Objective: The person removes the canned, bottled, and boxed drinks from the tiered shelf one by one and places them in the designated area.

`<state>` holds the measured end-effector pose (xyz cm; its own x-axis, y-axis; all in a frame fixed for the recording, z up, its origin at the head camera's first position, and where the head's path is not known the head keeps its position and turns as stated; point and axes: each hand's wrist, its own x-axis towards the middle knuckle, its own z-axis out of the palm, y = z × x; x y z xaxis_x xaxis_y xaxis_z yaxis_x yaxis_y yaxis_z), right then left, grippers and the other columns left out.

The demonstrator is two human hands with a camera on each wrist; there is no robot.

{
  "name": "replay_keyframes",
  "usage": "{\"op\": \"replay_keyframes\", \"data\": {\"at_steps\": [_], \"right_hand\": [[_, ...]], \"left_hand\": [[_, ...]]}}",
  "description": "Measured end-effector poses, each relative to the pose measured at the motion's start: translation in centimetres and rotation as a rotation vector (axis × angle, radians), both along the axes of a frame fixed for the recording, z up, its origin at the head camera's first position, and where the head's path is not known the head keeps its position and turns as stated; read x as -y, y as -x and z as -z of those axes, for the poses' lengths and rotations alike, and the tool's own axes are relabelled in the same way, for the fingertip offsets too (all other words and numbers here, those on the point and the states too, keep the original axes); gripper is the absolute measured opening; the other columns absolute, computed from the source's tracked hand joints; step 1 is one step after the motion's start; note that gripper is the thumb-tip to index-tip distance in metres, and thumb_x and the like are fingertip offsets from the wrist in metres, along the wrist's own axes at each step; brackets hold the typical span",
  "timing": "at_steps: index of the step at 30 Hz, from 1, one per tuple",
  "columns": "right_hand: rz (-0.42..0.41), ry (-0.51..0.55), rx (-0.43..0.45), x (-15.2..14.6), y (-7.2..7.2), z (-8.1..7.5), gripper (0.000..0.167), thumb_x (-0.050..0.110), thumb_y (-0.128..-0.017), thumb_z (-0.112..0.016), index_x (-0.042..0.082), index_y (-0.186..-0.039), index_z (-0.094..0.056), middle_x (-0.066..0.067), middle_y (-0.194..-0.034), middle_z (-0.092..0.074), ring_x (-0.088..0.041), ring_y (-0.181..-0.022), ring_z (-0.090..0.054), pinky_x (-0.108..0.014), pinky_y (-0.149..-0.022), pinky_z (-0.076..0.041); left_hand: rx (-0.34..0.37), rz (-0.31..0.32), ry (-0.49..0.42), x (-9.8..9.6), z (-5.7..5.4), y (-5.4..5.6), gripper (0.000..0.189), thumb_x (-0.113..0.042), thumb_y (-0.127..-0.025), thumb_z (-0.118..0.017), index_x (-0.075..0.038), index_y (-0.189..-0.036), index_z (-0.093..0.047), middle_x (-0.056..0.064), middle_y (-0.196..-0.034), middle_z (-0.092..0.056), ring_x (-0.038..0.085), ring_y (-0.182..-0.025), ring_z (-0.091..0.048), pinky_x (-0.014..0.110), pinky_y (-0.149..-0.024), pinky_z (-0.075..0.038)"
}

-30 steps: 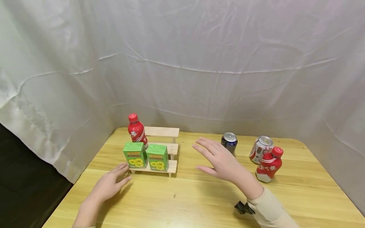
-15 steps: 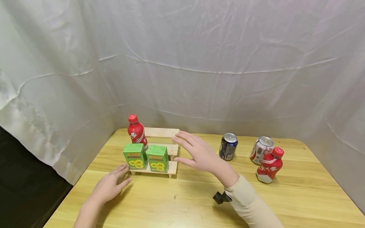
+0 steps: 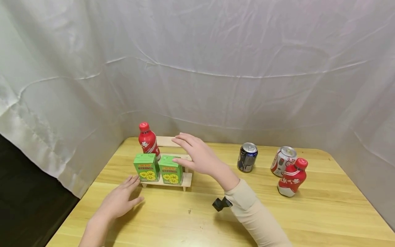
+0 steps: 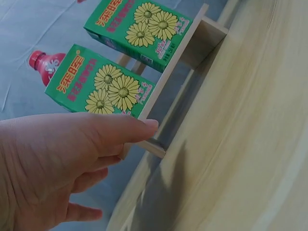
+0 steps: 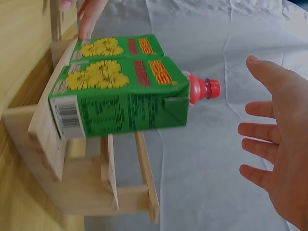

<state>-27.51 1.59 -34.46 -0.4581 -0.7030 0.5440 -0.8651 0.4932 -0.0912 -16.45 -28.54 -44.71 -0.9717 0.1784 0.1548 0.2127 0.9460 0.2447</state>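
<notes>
Two green drink cartons with yellow flowers, a left carton (image 3: 146,168) and a right carton (image 3: 170,173), stand side by side on the lowest step of a small wooden tiered rack (image 3: 187,179). Behind them on the rack is a red bottle (image 3: 148,141). My left hand (image 3: 117,200), fingers relaxed, has its fingertips right at the rack's left front end, below the left carton. Over the right side of the rack hovers my right hand (image 3: 199,154), fingers spread and holding nothing. In the right wrist view its palm (image 5: 288,149) is apart from the cartons' tops.
To the right stand a dark blue can (image 3: 247,157), a white and red can (image 3: 282,162) and a second red bottle (image 3: 291,178) in front of it. Grey cloth (image 3: 228,85) hangs behind the wooden table (image 3: 172,219).
My right hand has moved left from near the dark blue can to over the right side of the rack. The left hand has stayed almost still at the rack's left end.
</notes>
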Motion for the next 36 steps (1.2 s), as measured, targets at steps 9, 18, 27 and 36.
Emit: {"op": "replay_keyframes", "data": {"at_steps": [9, 18, 27, 36], "right_hand": [[0.095, -0.036, 0.094, 3.9, 0.4, -0.5, 0.065, 0.057, -0.093, -0.054, 0.018, -0.145, -0.045, -0.001, -0.148, -0.048, -0.021, -0.142, -0.040, -0.042, -0.117, -0.037], [0.197, -0.037, 0.145, 7.2, 1.5, -0.7, 0.066, 0.060, -0.095, -0.047, 0.016, -0.145, -0.044, -0.002, -0.145, -0.050, -0.020, -0.137, -0.045, -0.041, -0.113, -0.043], [0.256, -0.036, 0.213, 8.9, 3.1, -0.8, 0.067, 0.059, -0.094, -0.051, 0.015, -0.145, -0.045, -0.003, -0.146, -0.050, -0.020, -0.136, -0.046, -0.039, -0.112, -0.045], [0.272, -0.049, 0.252, 10.7, 3.0, 0.6, 0.068, 0.058, -0.093, -0.053, 0.016, -0.145, -0.044, -0.004, -0.144, -0.052, -0.020, -0.136, -0.046, -0.038, -0.110, -0.046]], "left_hand": [[0.017, 0.003, -0.016, -0.3, -0.2, -0.2, 0.073, -0.044, -0.088, -0.068, 0.002, -0.141, -0.048, 0.021, -0.152, -0.040, 0.043, -0.142, -0.034, 0.062, -0.108, -0.039], [-0.002, -0.005, 0.016, 0.0, -0.2, -0.5, 0.071, -0.045, -0.088, -0.067, 0.000, -0.140, -0.050, 0.021, -0.150, -0.043, 0.043, -0.140, -0.037, 0.065, -0.105, -0.040], [0.002, 0.005, 0.023, -0.1, -0.6, 0.7, 0.065, -0.038, -0.089, -0.067, -0.003, -0.142, -0.049, 0.018, -0.151, -0.043, 0.042, -0.140, -0.037, 0.070, -0.104, -0.037], [0.013, -0.005, 0.011, -0.1, -0.4, -0.2, 0.061, -0.030, -0.089, -0.069, -0.003, -0.140, -0.051, 0.018, -0.148, -0.047, 0.042, -0.139, -0.040, 0.070, -0.103, -0.038]]}}
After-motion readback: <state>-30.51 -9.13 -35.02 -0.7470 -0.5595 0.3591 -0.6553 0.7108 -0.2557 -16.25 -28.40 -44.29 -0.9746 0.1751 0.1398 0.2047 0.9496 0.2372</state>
